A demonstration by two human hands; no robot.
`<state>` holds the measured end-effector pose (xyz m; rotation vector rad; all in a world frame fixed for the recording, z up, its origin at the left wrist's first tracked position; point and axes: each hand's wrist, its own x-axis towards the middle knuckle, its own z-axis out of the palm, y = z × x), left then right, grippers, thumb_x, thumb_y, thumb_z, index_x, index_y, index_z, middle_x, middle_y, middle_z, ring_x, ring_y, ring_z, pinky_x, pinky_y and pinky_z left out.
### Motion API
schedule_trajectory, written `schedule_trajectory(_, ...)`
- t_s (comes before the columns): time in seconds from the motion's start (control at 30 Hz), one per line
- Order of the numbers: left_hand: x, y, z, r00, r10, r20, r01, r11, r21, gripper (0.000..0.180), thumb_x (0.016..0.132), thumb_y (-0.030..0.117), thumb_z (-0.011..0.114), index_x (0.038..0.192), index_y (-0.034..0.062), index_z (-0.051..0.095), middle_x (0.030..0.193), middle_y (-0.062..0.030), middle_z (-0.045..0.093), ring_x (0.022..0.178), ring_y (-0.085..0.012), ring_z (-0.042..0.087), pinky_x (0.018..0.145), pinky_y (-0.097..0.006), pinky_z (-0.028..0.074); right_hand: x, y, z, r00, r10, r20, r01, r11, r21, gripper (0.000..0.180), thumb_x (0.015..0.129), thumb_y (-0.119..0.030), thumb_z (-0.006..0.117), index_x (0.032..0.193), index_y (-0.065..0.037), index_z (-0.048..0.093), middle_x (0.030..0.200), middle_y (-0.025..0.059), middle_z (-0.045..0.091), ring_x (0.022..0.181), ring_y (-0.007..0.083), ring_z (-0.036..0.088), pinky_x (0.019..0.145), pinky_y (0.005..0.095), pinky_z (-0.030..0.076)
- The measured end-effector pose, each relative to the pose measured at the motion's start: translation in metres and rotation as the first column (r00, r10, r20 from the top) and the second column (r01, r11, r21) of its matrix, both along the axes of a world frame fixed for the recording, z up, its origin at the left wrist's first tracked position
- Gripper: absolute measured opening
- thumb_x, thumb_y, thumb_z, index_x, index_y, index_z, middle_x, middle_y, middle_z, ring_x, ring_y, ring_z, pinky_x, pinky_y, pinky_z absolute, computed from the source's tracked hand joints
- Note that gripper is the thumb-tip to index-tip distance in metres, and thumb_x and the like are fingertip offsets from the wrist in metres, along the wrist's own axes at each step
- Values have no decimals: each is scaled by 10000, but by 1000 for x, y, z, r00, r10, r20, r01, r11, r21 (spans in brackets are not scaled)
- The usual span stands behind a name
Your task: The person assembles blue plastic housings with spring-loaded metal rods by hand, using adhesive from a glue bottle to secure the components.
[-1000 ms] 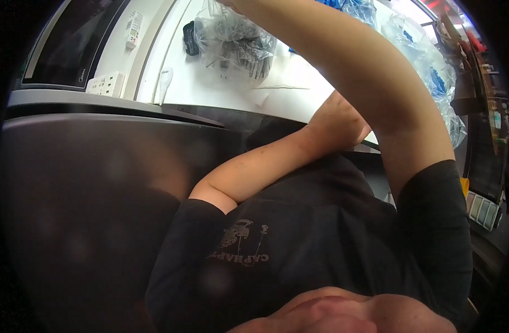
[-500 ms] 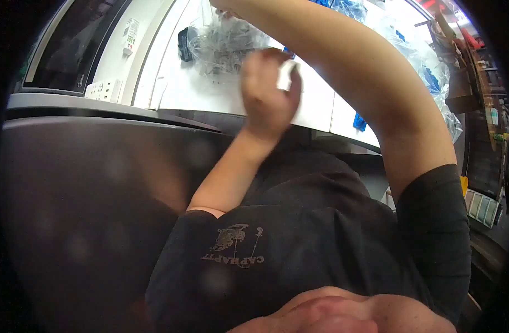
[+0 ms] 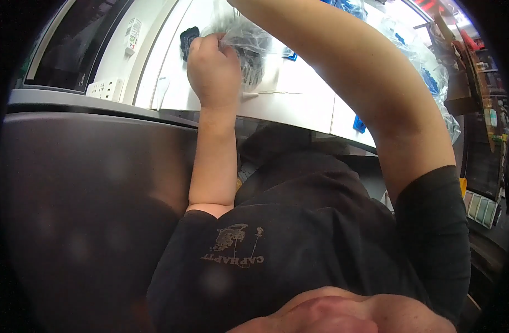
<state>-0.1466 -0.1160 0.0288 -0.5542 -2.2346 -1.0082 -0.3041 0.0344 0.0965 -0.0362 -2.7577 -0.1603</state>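
Crinkled clear plastic bag (image 3: 246, 47), smooth white glossy worktop (image 3: 299, 97), matt black cloth shirt (image 3: 299, 244)

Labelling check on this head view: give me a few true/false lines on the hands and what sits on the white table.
1. The left hand is closed on a clear plastic bag of dark parts. True.
2. The right hand is in plain view, resting flat on the table. False: only the right forearm shows, crossing to the top edge; the hand itself is out of frame.
3. The table is white. True.
4. The bags at the upper right hold red parts. False: they hold blue parts.
5. The person wears a dark T-shirt. True.
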Motion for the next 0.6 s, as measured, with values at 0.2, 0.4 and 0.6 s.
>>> schedule_trajectory(0.2,-7,-12,-1,996,49,75,-43,996,-74,169,848,76,681,986,13,757,967,-166,708,899,-364,689,808,-442,563,42,2,8,999,-22,-30,-28,62,-998,243,962,-157,568,1106,-63,740,1086,197,738,934,282,731,759,381,571)
schedule_trajectory(0.4,-17,-10,7,995,58,80,-47,990,-129,194,863,88,669,1014,0,754,978,-176,716,914,-368,692,839,-450,560,177,13,42,928,-50,369,255,-635,-729,191,906,-91,614,1023,-27,751,1007,183,749,858,284,733,762,382,567)
schedule_trajectory(0.6,0,-14,14,1000,-20,21,22,996,-92,534,862,101,691,1363,-35,563,1311,-238,537,1091,-359,631,922,-430,529,279,-35,39,945,324,41,181,-416,-891,340,1020,-121,553,1300,32,668,907,-9,579,777,87,501,683,244,440)
